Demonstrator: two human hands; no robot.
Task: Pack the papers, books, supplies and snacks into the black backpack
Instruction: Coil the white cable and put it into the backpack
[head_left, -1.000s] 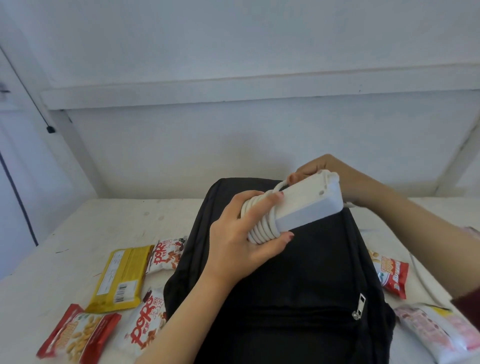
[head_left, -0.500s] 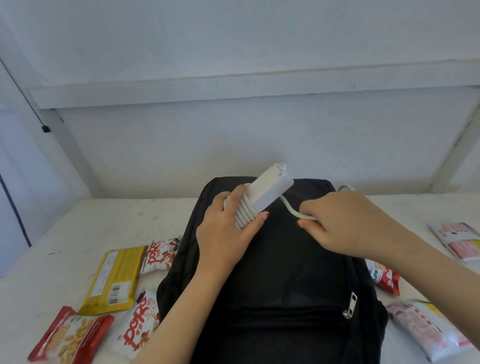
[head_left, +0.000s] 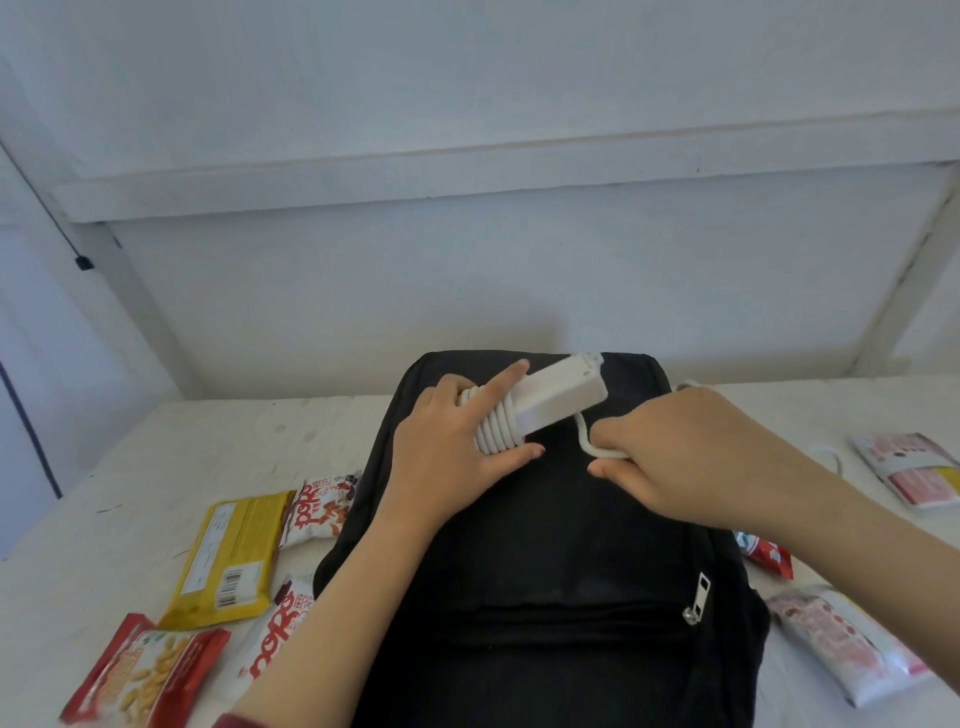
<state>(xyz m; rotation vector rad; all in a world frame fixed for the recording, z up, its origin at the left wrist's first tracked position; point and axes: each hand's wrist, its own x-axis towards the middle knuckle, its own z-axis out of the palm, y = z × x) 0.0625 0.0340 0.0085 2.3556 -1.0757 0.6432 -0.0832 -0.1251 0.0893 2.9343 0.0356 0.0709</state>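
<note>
Above backpack (head_left: 545, 545), left fingers (head_left: 511, 375) grip up-right-slanting power strip (head_left: 561, 395), right fingers (head_left: 608, 470) pinch its cord (head_left: 584, 441).

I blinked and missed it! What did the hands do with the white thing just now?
The right hand came round from behind the power strip to its near side, pulling the loose cord toward the person. The left hand still grips the coiled end, forefinger now straight. Backpack and snack packs stayed put.
</note>
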